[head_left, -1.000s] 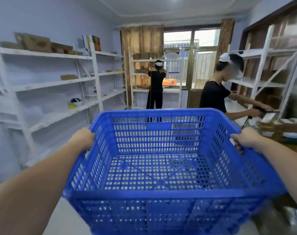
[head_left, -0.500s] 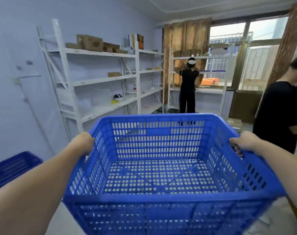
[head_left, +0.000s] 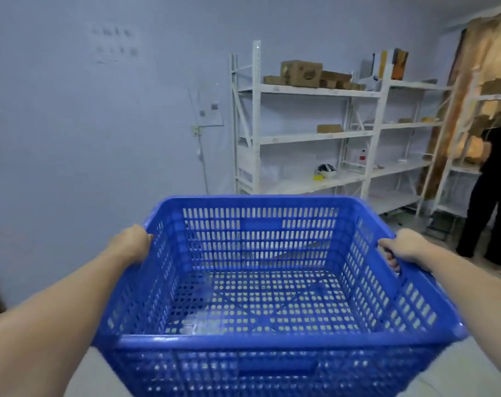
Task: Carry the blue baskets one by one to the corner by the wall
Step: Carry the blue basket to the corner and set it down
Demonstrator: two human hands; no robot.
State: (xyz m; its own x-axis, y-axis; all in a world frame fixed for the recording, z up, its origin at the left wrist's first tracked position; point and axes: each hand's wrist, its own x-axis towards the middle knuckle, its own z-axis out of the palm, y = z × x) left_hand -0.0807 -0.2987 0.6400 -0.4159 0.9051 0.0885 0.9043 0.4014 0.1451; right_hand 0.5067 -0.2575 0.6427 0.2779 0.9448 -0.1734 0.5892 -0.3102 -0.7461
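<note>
A large blue perforated plastic basket (head_left: 260, 230) fills the lower middle of the head view, carried in the air in front of me, and it holds nothing. My left hand (head_left: 130, 244) grips its left rim. My right hand (head_left: 401, 247) grips the right rim, with fingers curled through the side handle. The plain light wall (head_left: 86, 153) stands straight ahead and to the left.
White metal shelving (head_left: 315, 136) with cardboard boxes (head_left: 300, 73) runs along the wall at right. A person in black (head_left: 492, 196) stands at the far right by a curtain. A cable and socket (head_left: 197, 130) hang on the wall. Pale floor shows below the basket.
The view has swung left with the basket: the shelving and the person in black shifted right, the window and the nearer person left the view, and bare wall now fills the left.
</note>
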